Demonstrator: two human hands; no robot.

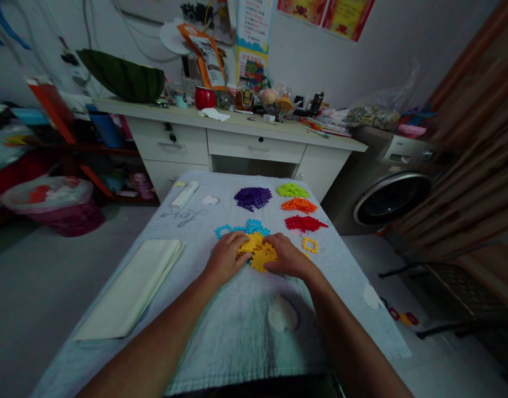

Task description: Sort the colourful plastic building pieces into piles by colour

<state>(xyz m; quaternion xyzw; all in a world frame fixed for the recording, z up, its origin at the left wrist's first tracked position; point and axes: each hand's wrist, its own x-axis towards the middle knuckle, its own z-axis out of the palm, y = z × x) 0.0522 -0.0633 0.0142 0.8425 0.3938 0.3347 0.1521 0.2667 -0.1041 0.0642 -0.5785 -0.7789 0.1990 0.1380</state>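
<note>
My left hand [225, 257] and my right hand [288, 256] come together at the middle of the cloth-covered table. Between them is a bunch of yellow interlocking plastic pieces [263, 257] with notched edges, and the fingers of both hands are closed round it. Light blue interlocking pieces [254, 225] lie just beyond my fingers, partly hidden by the yellow ones. To the right of my right hand is a single yellow square frame piece [310, 245]. Farther back are heaps of purple [252, 198], lime green [293, 190], orange [299, 205] and red pieces [305, 223].
A folded cream cloth [131, 290] rests on the table's left side, with a long white box [185, 194] behind it. Beyond stands a white desk [257, 145] carrying jars and a cut watermelon [123, 74]. A washing machine [386, 177] and a chair [465, 293] are right.
</note>
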